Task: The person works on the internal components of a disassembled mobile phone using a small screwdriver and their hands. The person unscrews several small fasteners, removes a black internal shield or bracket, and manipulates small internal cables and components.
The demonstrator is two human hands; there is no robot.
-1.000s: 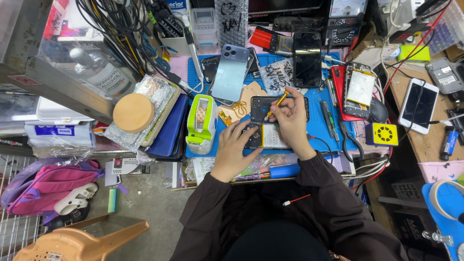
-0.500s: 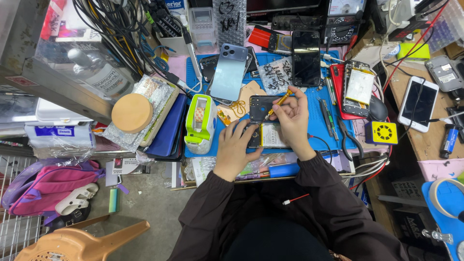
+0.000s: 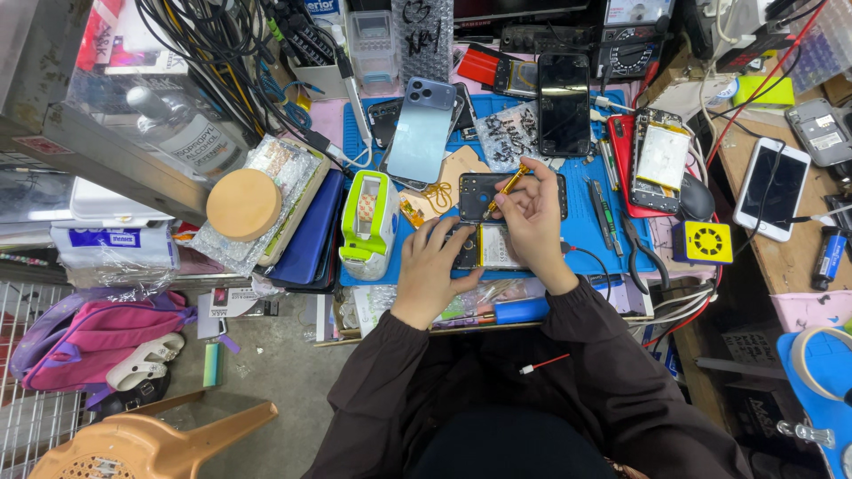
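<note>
Opened phone (image 3: 486,246) under left hand (image 3: 429,270); right hand (image 3: 532,213) holds screwdriver (image 3: 504,190).

I see the left hand (image 3: 432,273) flat on an opened phone (image 3: 484,246) on the blue mat (image 3: 586,226), pinning its left end. Right hand (image 3: 532,213) pinches a yellow-handled screwdriver (image 3: 507,188), tip down over the phone's upper part. Green tape dispenser (image 3: 370,223) just left of the mat, white phone (image 3: 775,189) well off right.
</note>
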